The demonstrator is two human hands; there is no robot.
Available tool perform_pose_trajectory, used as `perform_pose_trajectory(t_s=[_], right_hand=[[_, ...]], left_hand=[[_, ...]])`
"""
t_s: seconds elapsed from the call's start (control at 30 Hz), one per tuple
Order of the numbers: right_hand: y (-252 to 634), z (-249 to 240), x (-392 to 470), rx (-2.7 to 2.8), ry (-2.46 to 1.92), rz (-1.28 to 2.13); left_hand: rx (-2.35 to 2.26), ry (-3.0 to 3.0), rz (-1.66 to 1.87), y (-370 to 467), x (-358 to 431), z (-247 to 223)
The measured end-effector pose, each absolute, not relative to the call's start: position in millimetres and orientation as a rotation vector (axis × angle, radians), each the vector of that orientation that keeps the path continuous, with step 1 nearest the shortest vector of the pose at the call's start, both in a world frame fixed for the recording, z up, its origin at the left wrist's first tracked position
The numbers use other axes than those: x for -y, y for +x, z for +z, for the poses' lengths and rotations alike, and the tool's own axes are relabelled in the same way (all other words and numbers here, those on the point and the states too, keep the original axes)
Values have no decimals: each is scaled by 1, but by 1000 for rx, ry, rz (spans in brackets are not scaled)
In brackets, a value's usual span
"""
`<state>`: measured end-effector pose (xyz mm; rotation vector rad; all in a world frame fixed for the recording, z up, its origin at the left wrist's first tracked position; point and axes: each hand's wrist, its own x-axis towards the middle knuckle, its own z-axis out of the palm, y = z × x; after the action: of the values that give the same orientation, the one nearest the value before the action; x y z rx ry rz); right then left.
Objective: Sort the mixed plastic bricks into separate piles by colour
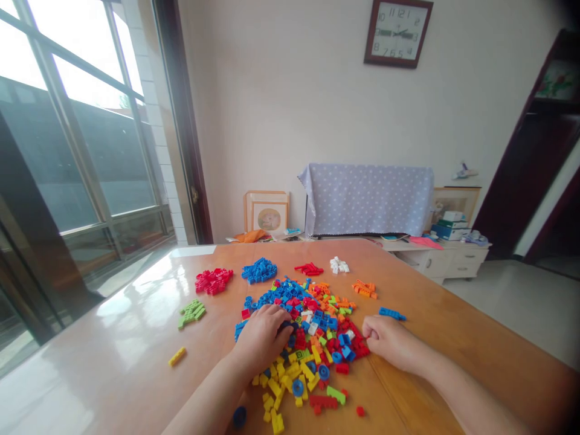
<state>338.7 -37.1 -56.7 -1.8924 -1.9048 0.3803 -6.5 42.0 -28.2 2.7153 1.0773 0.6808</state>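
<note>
A large mixed pile of plastic building bricks (301, 308) in blue, red, yellow, orange and green lies on the wooden table. My left hand (265, 332) rests on the pile's left side, palm down. Its fingers curve over the blue bricks, with thumb and forefinger apart and some fingertips hidden. At the pile's right edge, my right hand (385, 338) is closed like a fist beside the red bricks (361, 345). Whatever it may hold is hidden. Yellow bricks (287, 377) spread along the pile's near side.
Around the pile sit separate groups of crimson bricks (214, 281), blue bricks (259, 270), red pieces (309, 269), white bricks (339, 264), orange bricks (365, 289) and green bricks (192, 313). A yellow brick (177, 356) lies alone left; a blue piece (392, 313) lies right.
</note>
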Motion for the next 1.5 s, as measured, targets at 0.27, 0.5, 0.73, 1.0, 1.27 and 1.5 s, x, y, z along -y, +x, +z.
perform_pose_trajectory(t_s=[0.27, 0.5, 0.73, 1.0, 1.27, 1.5], right_hand=[[298, -19, 20, 1732, -1693, 548], [251, -21, -15, 1692, -1608, 602], [253, -38, -24, 1479, -1559, 777], [263, -32, -23, 1477, -1489, 693], [306, -28, -22, 1361, -1653, 606], [341, -31, -22, 1289, -1757, 543]], left_hand=[[-1068, 2720, 692, -6, -44, -31], [-1064, 2714, 678, -6, -43, -30], [-1087, 2705, 661, -7, -43, -31], [-1089, 2702, 642, -4, -42, -29], [-1070, 2699, 655, -3, -43, -26], [-1076, 2659, 699, -1, -41, -22]])
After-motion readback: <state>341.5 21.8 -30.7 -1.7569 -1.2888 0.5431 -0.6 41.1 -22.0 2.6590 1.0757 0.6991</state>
